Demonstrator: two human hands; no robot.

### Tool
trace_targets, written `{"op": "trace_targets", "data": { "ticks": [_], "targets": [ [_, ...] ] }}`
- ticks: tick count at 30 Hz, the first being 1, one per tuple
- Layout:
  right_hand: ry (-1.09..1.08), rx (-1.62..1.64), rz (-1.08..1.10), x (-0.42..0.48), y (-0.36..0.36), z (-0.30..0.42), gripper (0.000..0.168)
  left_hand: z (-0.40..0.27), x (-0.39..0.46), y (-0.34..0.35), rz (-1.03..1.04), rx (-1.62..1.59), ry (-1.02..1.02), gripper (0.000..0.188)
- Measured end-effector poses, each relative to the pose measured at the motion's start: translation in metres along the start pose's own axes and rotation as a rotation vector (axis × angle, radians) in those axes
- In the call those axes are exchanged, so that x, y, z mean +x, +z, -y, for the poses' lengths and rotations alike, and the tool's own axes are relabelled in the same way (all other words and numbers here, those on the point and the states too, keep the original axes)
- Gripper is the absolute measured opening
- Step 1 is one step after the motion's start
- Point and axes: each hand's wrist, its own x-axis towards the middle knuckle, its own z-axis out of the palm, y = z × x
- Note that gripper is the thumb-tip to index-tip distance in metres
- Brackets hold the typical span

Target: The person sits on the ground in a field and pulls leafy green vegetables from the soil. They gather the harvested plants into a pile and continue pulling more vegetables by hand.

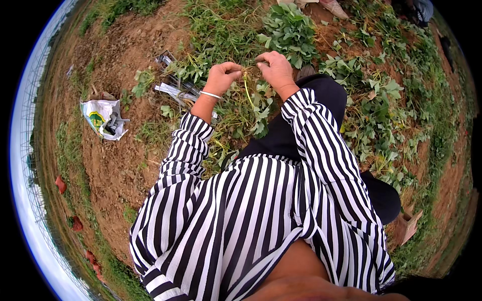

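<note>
A leafy plant [248, 88] hangs crown-up between my hands, its pale yellow-green stem running down to lobed green leaves. At its crown, the thumb and fingers of my left hand [222, 78] pinch it; a light bangle circles that wrist. My right hand [278, 69] is just to the right, fingers curled and thumb bent in. Something small and dark shows at its fingertips, too unclear to name. Beyond the right hand stands a dense bunch of leafy plants [290, 34]. Silvery flat strips [175, 92] lie on the ground beside my left hand.
A white printed bag [103, 118] holding grey pieces sits on bare soil at left. Pulled leafy plants [380, 101] cover the ground at right. A cardboard box [410, 225] lies behind my right knee. Red bags [60, 185] line the far left. Another person's shoe [334, 7] shows at top.
</note>
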Motion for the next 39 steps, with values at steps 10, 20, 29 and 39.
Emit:
{"op": "trace_targets", "data": {
  "ticks": [10,20,29,39],
  "targets": [
    [0.236,0.445,0.395,-0.001,0.013,-0.006,0.035,0.005,0.001,0.006,-0.277,0.43,0.026,0.017],
    [0.063,0.192,0.204,-0.003,0.009,0.002,0.03,0.0,-0.008,0.02,-0.36,0.562,0.082,0.017],
    [0.06,0.109,0.289,-0.007,0.01,0.005,0.027,-0.006,-0.014,0.024,-0.342,0.716,0.251,0.011],
    [-0.112,0.15,0.24,-0.007,0.009,0.003,0.02,-0.005,-0.009,0.001,-0.143,0.437,0.148,0.012]
  ]
}}
